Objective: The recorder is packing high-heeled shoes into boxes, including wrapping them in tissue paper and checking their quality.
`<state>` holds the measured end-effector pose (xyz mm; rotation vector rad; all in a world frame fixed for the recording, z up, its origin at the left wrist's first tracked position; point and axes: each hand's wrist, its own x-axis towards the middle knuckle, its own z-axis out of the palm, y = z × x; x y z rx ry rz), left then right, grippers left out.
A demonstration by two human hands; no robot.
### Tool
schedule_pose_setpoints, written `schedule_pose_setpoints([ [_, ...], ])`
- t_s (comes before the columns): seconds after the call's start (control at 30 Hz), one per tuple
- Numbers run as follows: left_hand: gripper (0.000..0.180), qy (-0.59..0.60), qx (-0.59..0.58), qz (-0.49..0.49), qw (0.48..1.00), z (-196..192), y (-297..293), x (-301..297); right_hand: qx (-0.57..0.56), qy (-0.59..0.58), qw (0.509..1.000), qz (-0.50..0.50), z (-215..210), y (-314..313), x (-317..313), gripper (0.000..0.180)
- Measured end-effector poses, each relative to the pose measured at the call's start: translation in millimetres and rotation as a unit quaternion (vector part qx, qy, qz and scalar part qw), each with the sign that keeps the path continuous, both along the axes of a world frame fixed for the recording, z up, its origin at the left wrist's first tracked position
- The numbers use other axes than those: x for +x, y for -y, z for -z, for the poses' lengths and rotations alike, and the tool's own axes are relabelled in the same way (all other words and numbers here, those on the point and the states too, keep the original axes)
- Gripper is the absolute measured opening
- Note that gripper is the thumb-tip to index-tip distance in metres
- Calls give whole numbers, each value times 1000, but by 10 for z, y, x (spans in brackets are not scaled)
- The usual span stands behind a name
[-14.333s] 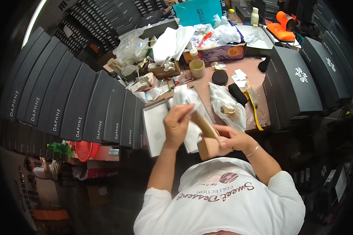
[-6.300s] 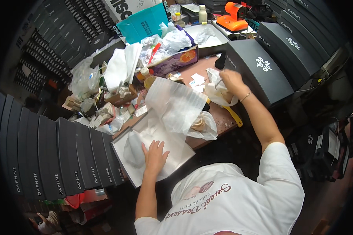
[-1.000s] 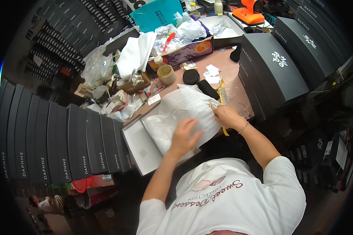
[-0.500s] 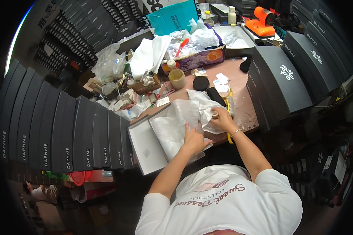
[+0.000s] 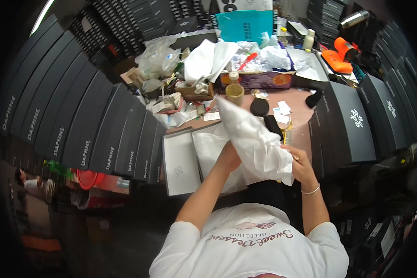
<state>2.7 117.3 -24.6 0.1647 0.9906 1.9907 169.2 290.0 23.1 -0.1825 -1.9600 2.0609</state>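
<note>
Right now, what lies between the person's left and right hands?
The head view shows white wrapping between the left hand and the right hand, both touching it.

We see white lettering along the left-hand black boxes [image 5: 118,134], white emblems on the right-hand black boxes [image 5: 345,127], dark characters on the teal panel [image 5: 231,30], and upside-down print across the white shirt [image 5: 245,255].

Crumpled paper [image 5: 274,58] fills a purple carton [image 5: 262,81] toward the far edge of the table [image 5: 302,123]. Black boxes [image 5: 345,123] line its right edge.
</note>
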Motion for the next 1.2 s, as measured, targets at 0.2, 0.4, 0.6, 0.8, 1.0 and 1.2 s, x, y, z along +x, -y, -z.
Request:
schedule_pose_setpoints([
  [0.2,26,-16,48,-289,956,573,988,-301,-2,41,991,-128,-126,180,42,17],
  [0.4,39,-293,-133,-97,942,450,869,84,-92,53,990,-97,-202,323,81,21],
  [0.6,43,-25,-29,-192,981,215,755,246,-111,61,988,-84,-249,288,74,29],
  [0.8,37,101,79,-454,881,201,1769,-779,171,96,974,-116,-385,102,138,22],
  [1.0,42,-532,-401,-324,672,-365,1662,-429,226,47,973,-9,-254,391,299,27],
  [1.2,62,-253,-48,-147,955,172,793,485,367,-127,915,-112,61,995,119,49],
])
